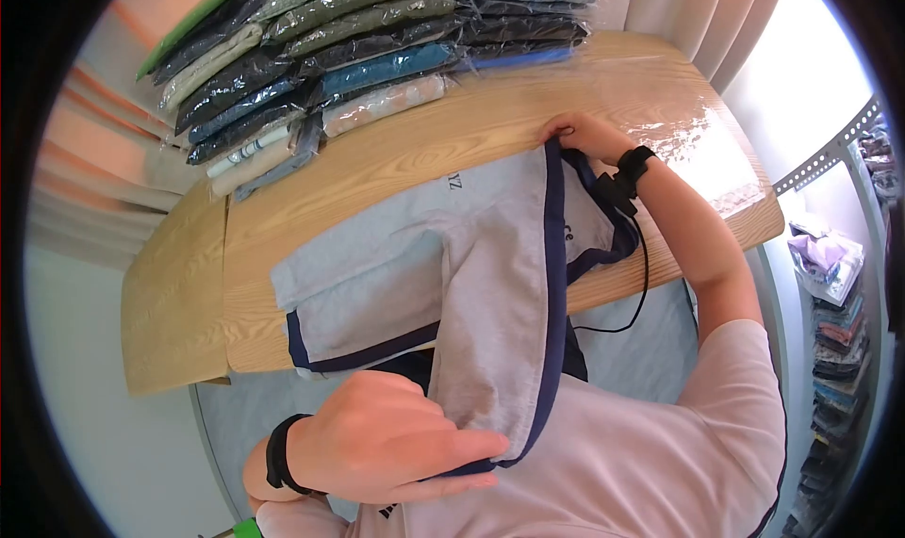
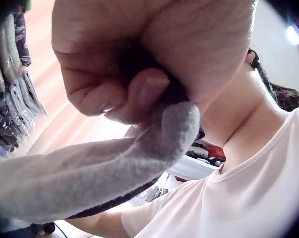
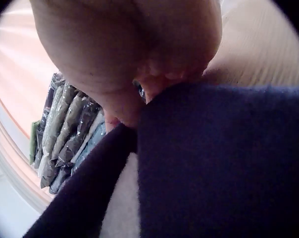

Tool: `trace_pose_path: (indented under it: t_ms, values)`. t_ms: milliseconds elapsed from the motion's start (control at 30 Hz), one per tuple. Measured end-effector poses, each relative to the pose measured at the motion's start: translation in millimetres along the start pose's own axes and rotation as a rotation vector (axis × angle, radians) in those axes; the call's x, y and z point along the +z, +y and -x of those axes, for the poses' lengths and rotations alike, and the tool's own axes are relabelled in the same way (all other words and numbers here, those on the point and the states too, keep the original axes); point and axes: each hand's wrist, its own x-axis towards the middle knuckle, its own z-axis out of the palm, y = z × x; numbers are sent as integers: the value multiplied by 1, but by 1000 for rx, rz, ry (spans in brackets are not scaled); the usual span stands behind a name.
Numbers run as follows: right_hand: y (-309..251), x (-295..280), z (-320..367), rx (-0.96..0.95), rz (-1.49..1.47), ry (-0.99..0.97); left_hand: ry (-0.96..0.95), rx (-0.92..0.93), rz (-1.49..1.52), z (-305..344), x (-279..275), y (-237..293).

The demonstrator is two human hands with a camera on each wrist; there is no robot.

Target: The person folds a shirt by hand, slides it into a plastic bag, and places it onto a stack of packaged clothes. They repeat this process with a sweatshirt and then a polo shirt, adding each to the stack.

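Note:
A light grey garment (image 1: 500, 255) with navy edging and dark printed letters lies partly on the wooden table, its near part stretched over the front edge toward the person's body. My left hand (image 1: 377, 434) grips the low end of this part; in the left wrist view, curled fingers (image 2: 144, 94) close round grey and navy cloth. At the far end, my right hand (image 1: 586, 135) pinches the navy edging (image 1: 554, 208). The right wrist view has the navy cloth (image 3: 219, 158) falling from the fingertips on both sides, with grey fabric (image 3: 122, 198) between.
Stacks of folded clothes in clear plastic bags (image 1: 377, 57) stand along the back of the wooden table (image 1: 179, 293). Clear plastic film (image 1: 698, 152) covers its right end. A black cable (image 1: 645, 274) hangs from the right wrist. Shelved clothes (image 1: 834, 350) stand at far right.

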Motion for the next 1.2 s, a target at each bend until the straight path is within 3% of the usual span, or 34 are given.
trace_pose_path:
  t_ms: [67, 200, 267, 333, 400, 467, 533, 600, 733, 767, 800, 867, 1000, 1100, 1133, 1200]
  values:
    - [3, -2, 0, -5, 28, -25, 25, -15, 28, 1, 2, 2]
    - [8, -5, -1, -18, 40, -26, -151, -41, 46, -2, -13, -2]
    - [9, -4, -1, -57, 114, 17, 107, -140, 287, 18, -24, -12]
    - [10, -4, -3, -45, 130, 25, 605, -434, 215, 52, -28, -21]
    - [9, -3, -4, -40, 143, 35, 838, -659, 301, 74, -54, -59]
    - [9, -2, -4, -109, 311, 40, 930, -862, 314, 114, -64, -120]
    - [19, -1, -7, -103, 322, 65, 778, -1031, 151, 177, -62, -185]
    - [20, -2, -10, -97, 340, 91, 531, -1328, 307, 182, -59, -189]
    - [17, -2, -5, -123, 339, 95, 679, -1348, 402, 176, -57, -194]
    - [19, -2, -8, -101, 354, 71, 591, -1300, 125, 147, -55, -174]
    - [26, 0, -7, -161, 342, 142, 615, -1320, 124, 149, -51, -178]
    - [31, -5, -11, -101, 333, 84, 454, -938, -166, 160, -46, -192]
    - [27, -3, -9, -48, 273, 117, 395, -1120, -283, 163, -56, -203]
    - [17, 0, -7, 43, 279, 126, 896, -1043, 347, 162, -59, -208]
    - [19, -1, -8, 40, 281, 122, 901, -1044, 347, 166, -59, -215]
    - [23, -2, -8, 0, 292, 122, 809, -1149, 73, 175, -60, -227]
